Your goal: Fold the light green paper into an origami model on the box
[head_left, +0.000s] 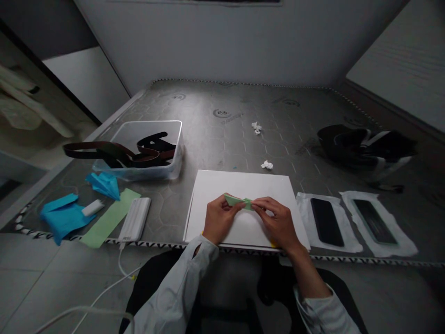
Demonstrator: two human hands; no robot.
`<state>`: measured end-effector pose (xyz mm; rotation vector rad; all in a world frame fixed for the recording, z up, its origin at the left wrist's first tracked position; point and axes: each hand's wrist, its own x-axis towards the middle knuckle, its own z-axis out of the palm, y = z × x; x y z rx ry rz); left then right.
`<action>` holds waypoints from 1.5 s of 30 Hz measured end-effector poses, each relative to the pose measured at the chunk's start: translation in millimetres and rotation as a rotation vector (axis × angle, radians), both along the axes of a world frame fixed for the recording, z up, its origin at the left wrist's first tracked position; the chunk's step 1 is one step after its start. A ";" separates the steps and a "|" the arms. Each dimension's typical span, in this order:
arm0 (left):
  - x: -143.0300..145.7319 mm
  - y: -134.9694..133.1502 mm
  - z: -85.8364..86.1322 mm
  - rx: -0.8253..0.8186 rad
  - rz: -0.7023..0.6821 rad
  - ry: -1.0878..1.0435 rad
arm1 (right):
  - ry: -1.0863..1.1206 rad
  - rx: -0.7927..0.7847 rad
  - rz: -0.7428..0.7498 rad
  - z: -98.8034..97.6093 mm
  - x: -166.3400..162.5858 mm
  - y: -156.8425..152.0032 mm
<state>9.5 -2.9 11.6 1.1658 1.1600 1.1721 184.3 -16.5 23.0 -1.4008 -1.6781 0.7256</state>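
Note:
A small folded piece of light green paper [239, 201] is held over a white sheet [243, 190] lying near the front edge of the grey patterned surface [222, 125]. My left hand [218, 219] pinches its left end with curled fingers. My right hand [276, 221] pinches its right end, fingers pressed together over the fold. Both hands rest low, close to the white sheet.
A clear plastic tub [146, 148] with dark belts stands at the left. Blue paper pieces [66, 215], a green paper strip [109, 218] and a white power bank [135, 219] lie front left. Two phones [325, 220] [373, 220] on white wrappers lie at the right, a dark bag [361, 146] behind them.

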 end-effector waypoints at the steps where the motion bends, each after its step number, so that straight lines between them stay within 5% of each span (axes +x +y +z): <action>1: -0.1 0.5 0.6 -0.016 0.009 -0.032 | 0.050 -0.023 -0.034 0.0 -1.3 0.1; 8: 1.9 1.2 7.2 -0.149 0.007 -0.221 | 0.623 -0.319 -0.084 -2.2 -15.4 2.7; 13: 3.2 1.2 4.6 -0.134 0.048 -0.228 | 0.854 -0.346 -0.143 -6.9 -25.7 1.3; 20: 6.6 -0.8 6.3 -0.166 -0.035 -0.124 | 0.553 -0.335 -0.227 -11.2 -24.6 1.6; 26: 7.0 0.4 -0.9 -0.199 0.103 -0.051 | 0.519 -0.367 -0.327 -5.8 -13.6 3.5; 31: 6.3 2.1 -3.3 -0.184 0.168 -0.070 | 0.435 -0.242 -0.411 -1.6 -3.9 3.3; 36: 7.1 1.3 -1.4 -0.163 0.300 -0.075 | 0.311 -0.184 -0.379 -3.2 4.1 3.7; 45: 5.1 1.0 -5.5 -0.102 0.283 0.031 | 0.372 -0.198 -0.352 0.3 9.8 8.3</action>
